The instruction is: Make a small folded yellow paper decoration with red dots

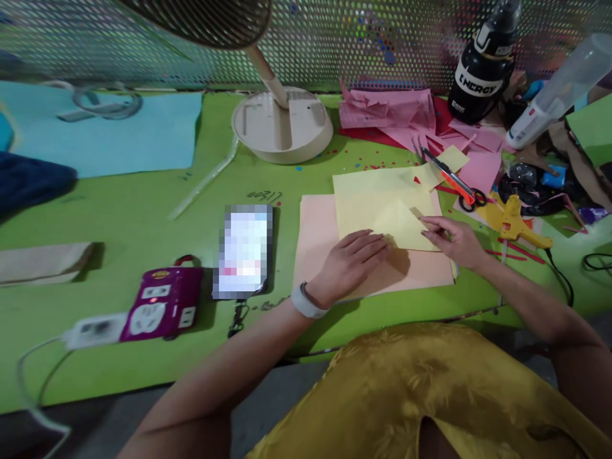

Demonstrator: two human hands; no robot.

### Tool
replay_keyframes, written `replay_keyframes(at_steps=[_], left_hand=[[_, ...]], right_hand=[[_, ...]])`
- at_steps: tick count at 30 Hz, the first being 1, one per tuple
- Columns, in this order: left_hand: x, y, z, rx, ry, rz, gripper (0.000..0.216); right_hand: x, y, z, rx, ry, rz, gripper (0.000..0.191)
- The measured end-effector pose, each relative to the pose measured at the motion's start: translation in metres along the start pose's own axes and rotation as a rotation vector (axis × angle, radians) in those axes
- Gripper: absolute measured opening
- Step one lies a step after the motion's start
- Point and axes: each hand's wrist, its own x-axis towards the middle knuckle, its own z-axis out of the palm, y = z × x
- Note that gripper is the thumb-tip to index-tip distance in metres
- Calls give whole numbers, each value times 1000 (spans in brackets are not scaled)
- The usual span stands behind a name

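A pale yellow sheet of paper [368, 204] lies on a stack of peach paper [315, 236] on the green table. My left hand [356, 261] rests flat on the lower part of the yellow sheet, fingers stretched out together, a white band round the wrist. My right hand [452, 239] pinches the right side of a folded yellow piece of paper [406, 220] between thumb and fingers. That piece lies over the yellow sheet, and its lower left part is near my left fingertips.
A phone [246, 248] and a purple power socket [165, 303] lie to the left. Behind stands a fan base [284, 127]. At right are a utility knife [449, 175], scissors [471, 199], a yellow glue gun [519, 226], pink paper scraps [389, 108] and a black bottle [482, 76].
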Motion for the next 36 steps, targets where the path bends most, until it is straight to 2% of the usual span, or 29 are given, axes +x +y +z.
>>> replay_keyframes(at_steps=[5, 6, 8, 12, 15, 18, 21, 24, 30, 36], left_hand=[[1, 2, 0, 32, -119, 15, 24], [1, 3, 0, 41, -130, 20, 23], [2, 4, -1, 55, -141, 25, 22], [4, 4, -1, 64, -149, 20, 23], [4, 4, 1, 47, -156, 31, 22], [3, 3, 5, 11, -143, -13, 28], [0, 3, 8, 11, -125, -82, 38], [-3, 2, 9, 1, -148, -50, 37], [-1, 1, 6, 5, -161, -44, 33], [9, 1, 8, -63, -134, -242, 19]], right_hand=[[1, -9, -3, -473, 149, -248, 31], [0, -12, -4, -545, 161, -285, 31], [-1, -19, -6, -623, 99, -355, 31], [-3, -23, 0, -661, -146, -402, 32], [-2, -21, 9, -716, -209, -384, 31], [0, -19, 15, -783, -222, -412, 26], [-1, -16, 16, -811, -206, -475, 30], [-4, -13, 13, -756, -183, -498, 33], [-9, -7, 8, -650, -191, -439, 34], [-3, -18, 15, -705, -188, -350, 28]])
